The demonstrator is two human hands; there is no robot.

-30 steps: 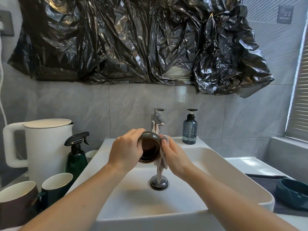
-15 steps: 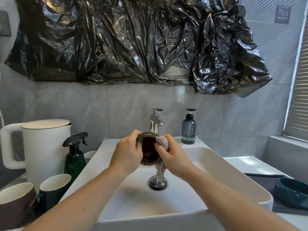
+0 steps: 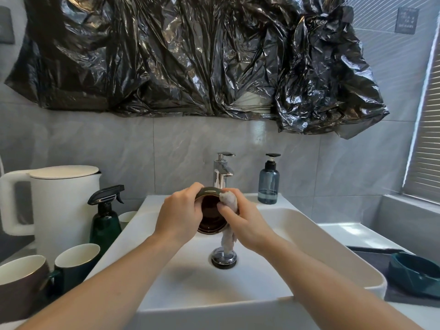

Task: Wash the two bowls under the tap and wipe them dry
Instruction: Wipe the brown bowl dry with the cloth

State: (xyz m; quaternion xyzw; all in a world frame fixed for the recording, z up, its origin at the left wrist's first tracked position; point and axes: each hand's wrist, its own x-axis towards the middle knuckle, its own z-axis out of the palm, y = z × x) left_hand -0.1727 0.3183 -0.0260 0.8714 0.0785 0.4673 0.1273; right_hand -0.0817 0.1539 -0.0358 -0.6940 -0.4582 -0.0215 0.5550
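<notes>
wiping looks to be the step in hand: the left hand [image 3: 179, 216] grips the brown bowl [image 3: 210, 216] tilted above the sink [image 3: 309, 236], the right hand [image 3: 247, 222] pinching a cloth [image 3: 229, 201] on its rim (tap [image 3: 222, 171] dry). next, probably the teal bowl [image 3: 415, 273] on the desk.

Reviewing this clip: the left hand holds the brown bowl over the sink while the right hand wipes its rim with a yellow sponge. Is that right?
Not quite. The head view shows the right hand wiping with a pale grey cloth, not a yellow sponge. The rest holds: the left hand holds the brown bowl over the sink.
</notes>
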